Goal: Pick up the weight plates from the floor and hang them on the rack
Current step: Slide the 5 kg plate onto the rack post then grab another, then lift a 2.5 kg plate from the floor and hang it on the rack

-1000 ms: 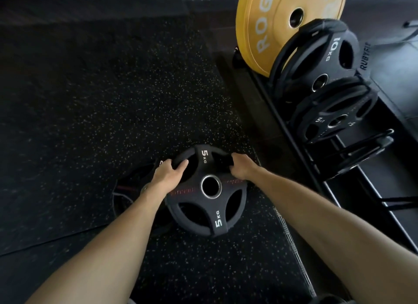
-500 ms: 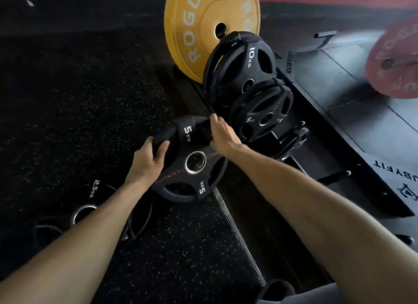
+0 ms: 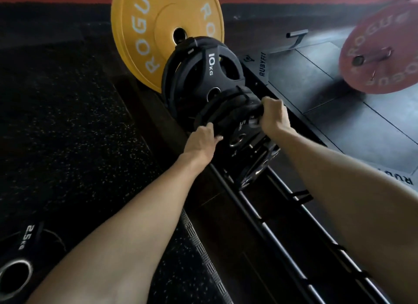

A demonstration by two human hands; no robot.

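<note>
A person is gripping a black 5 kg plate [image 3: 243,131] with both hands over the floor rack [image 3: 267,217], the plate tilting just in front of the other black plates already standing there. The left hand [image 3: 201,143] is clamping the plate's rim at its nine o'clock edge, fingers curling over the top. The right hand [image 3: 272,114] is closing around the rim at about one o'clock, knuckles facing the camera. The plate's steel-ringed centre hole is showing between the two hands, and its lower edge is hanging among the rack's black bars; whether it is resting on them cannot be told.

At twelve o'clock from the hands, a black 10 kg plate [image 3: 208,75] is standing upright in the rack, leaning near a large yellow bumper plate [image 3: 153,39] behind it. At two o'clock, well apart, a pink bumper plate [image 3: 382,52] is sitting on a dark platform [image 3: 316,86]. At eight o'clock, near the frame's lower left corner, a black 2.5 kg plate [image 3: 20,254] is lying flat on the speckled rubber floor [image 3: 67,122].
</note>
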